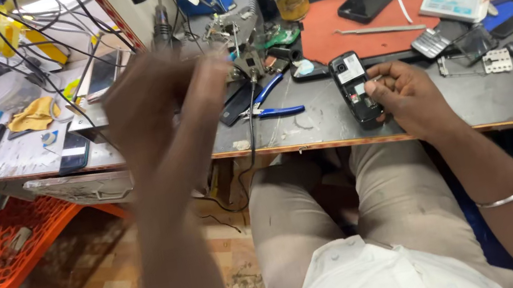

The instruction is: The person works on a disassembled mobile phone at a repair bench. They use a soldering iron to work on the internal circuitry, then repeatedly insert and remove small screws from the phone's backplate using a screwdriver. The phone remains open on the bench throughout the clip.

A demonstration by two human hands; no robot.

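My right hand [404, 95] is closed around a small black phone [354, 89] lying back-up at the near edge of the table [310, 131]. Its rear cover is already off, with the camera and a white label showing, so the opening-up looks done, and I judge the work inside has hardly begun. My left hand [153, 106] is lifted above the table and blurred; I cannot tell whether its grip is wide or narrow, and I see nothing in it. Blue-handled pliers [273, 101] lie just left of the phone. Tweezers [380, 29] rest on the red mat [349, 35] behind, untouched. A loose keypad [432, 41] sits to the right.
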